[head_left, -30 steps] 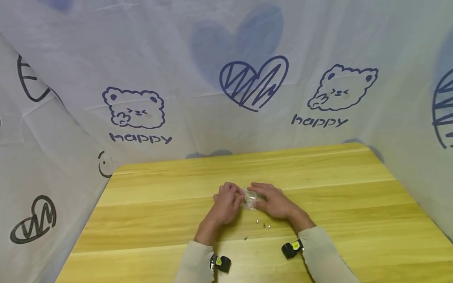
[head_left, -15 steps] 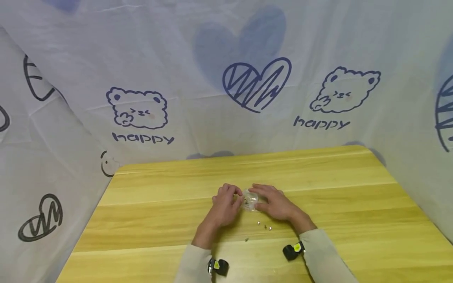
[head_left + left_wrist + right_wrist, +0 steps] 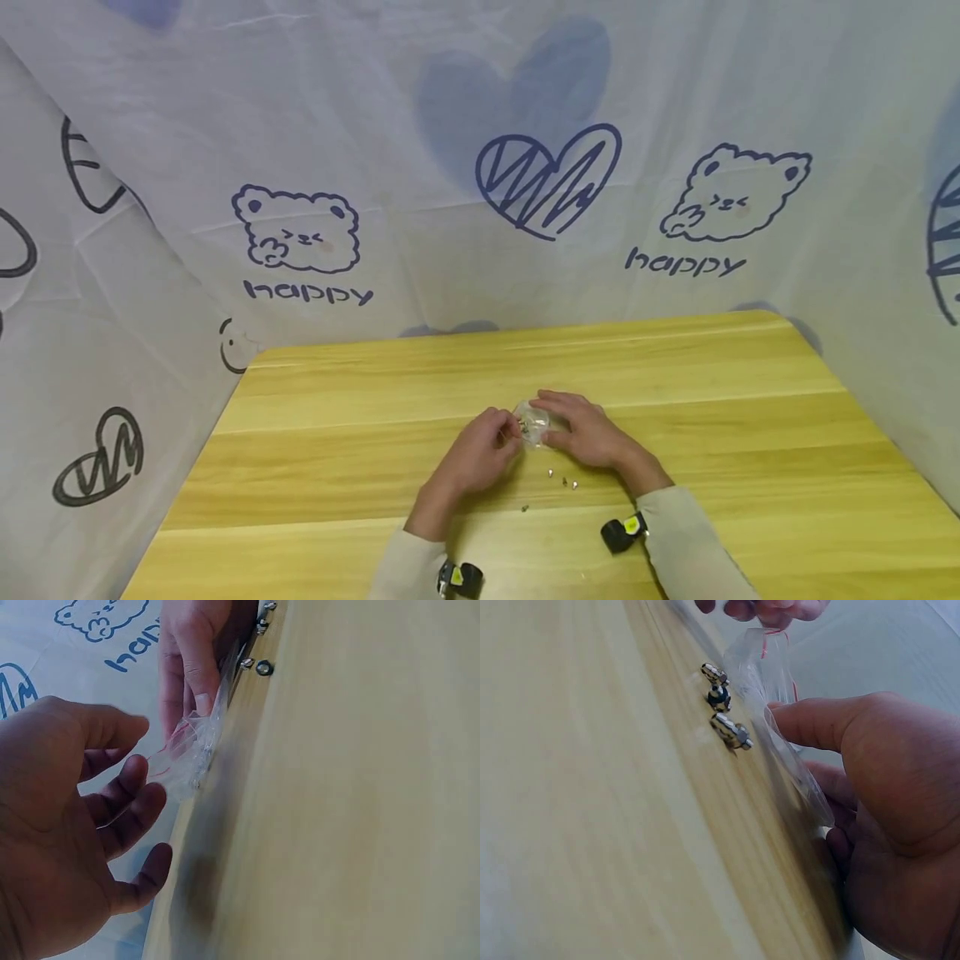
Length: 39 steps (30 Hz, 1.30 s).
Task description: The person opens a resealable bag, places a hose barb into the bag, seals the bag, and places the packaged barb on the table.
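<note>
A small clear zip bag (image 3: pixel 537 423) with a red seal line lies between both hands, and small metal pieces show inside it in the head view. My right hand (image 3: pixel 592 432) pinches its far side, the thumb (image 3: pixel 817 722) on one face and the fingers behind. At the bag's mouth is my left hand (image 3: pixel 480 450). In the left wrist view its fingers (image 3: pixel 139 821) are loosely bent, with a gap to the thumb (image 3: pixel 116 726), and the fingertips are near or touching the bag's edge. No held thing shows in it. Several small screw-like metal parts (image 3: pixel 731 731) lie beside the bag.
Everything lies on a wood-grain table (image 3: pixel 337 467). One small metal part (image 3: pixel 525 508) sits apart, nearer the person. A white printed cloth (image 3: pixel 420 250) hangs behind the table and along its sides. Each wrist wears a black camera (image 3: pixel 618 533).
My left hand has shifted slightly toward the person and its fingers have drawn closer together at the bag's mouth. My right hand and the loose parts stay put; the head view has drifted slightly.
</note>
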{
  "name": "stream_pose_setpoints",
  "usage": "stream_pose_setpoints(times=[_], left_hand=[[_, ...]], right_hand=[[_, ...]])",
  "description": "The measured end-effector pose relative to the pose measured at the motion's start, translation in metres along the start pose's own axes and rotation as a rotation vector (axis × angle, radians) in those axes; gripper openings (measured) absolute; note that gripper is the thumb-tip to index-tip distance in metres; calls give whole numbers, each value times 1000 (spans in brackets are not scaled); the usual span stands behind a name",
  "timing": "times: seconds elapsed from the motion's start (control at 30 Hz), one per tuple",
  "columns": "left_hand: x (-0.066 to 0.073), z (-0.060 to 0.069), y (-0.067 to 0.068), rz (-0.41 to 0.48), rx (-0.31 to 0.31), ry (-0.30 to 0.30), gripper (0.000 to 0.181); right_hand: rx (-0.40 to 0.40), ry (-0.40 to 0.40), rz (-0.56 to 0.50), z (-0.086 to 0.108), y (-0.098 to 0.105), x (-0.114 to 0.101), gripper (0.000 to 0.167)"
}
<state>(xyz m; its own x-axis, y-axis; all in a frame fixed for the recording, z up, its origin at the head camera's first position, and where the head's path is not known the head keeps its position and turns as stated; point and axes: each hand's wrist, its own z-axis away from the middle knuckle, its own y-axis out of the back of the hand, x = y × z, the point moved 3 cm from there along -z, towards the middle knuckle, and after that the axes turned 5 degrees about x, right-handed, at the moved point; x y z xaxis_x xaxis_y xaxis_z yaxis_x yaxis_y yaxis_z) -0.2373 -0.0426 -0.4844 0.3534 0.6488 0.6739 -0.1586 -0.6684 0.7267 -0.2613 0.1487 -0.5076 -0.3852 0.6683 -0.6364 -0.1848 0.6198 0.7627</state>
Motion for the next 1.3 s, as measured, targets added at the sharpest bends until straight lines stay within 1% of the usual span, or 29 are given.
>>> stream_pose_setpoints(times=[0.1,0.27,0.4,0.53,0.73,0.83,0.93,1.03,1.13,1.23,1.3], left_hand=[[1,2,-2,10,-38,5,4],[3,5,-4,18,-66,1,1],[4,5,-7,7,-84,-12,5],[6,6,-10,-9,-101,-41,6],[10,7,-14,-46,-138,-110,5],[13,7,-15,-77,-158,-148,8],[16,7,-17,-121,-188,-179,15],[17,8,-18,-183,-220,-199,23],[17,9,-19,-247,-243,-213,25],[16,10,-20,-293,-247,-224,25],[15,11,-21,-298,-244,-224,24]], right_hand=[[0,-6,-1,0,0,0,49],[2,-4,-2,1,0,1,49],[11,6,6,2,-1,2,49],[20,14,10,2,-1,3,48],[15,14,8,1,-2,3,48],[15,21,16,1,-2,3,48],[17,20,20,1,-2,3,48],[18,19,19,1,-2,3,49],[19,23,20,1,-2,4,49],[18,25,21,1,-2,5,49],[17,24,18,1,-2,5,49]])
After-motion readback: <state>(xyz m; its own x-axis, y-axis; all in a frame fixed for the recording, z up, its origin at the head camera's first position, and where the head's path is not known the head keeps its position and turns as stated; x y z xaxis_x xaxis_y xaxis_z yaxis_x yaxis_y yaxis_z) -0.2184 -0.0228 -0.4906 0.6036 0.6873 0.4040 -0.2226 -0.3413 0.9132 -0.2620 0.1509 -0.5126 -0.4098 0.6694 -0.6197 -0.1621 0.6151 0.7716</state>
